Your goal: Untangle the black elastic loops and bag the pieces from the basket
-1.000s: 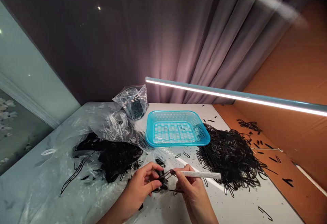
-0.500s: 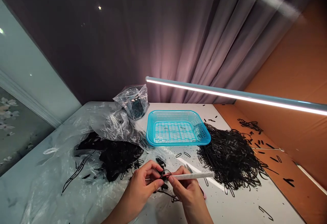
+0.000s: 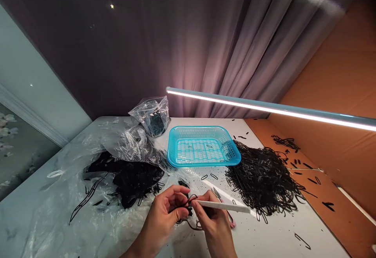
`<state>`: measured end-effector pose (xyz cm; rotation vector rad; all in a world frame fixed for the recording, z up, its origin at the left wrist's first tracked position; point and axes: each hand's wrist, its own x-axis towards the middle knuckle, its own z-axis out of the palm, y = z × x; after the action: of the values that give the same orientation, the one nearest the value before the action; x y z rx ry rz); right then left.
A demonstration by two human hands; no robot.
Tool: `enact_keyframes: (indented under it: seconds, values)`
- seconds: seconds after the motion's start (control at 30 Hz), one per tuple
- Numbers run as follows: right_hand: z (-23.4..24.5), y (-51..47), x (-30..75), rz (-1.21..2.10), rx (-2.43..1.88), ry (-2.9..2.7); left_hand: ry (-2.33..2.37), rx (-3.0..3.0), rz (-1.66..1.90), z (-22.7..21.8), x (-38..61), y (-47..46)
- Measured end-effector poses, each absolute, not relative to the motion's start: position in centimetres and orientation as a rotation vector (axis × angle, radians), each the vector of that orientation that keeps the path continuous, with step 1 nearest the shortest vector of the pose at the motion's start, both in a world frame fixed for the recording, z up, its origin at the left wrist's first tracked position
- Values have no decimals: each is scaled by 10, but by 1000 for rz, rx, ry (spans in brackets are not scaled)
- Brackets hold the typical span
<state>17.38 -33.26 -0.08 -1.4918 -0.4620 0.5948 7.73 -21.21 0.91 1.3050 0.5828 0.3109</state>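
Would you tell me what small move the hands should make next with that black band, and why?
Probably ease the white stick a little further through the black band. The left hand pinches the band, the right hand holds the stick with its tip right at the band, and the blue basket lies apart from them.

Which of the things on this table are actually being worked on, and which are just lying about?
In hand:
left hand pinching a black loop
right hand holding a white stick

Lying about:
blue basket
black pile
plastic bags
scissors
light bar
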Motion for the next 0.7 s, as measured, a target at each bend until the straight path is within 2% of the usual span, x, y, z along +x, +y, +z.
enact_keyframes:
  seconds: [0.3, 0.53, 0.7]
  values:
    - [-22, -331, 180, 871, -1167, -321, 525, 1343, 263, 3, 81, -208]
    - [-22, -333, 178, 830, -1049, -171, 719, 1153, 244, 3, 78, -202]
    - [-19, -339, 183, 808, -1087, -143, 573, 1257, 122, 9, 76, -199]
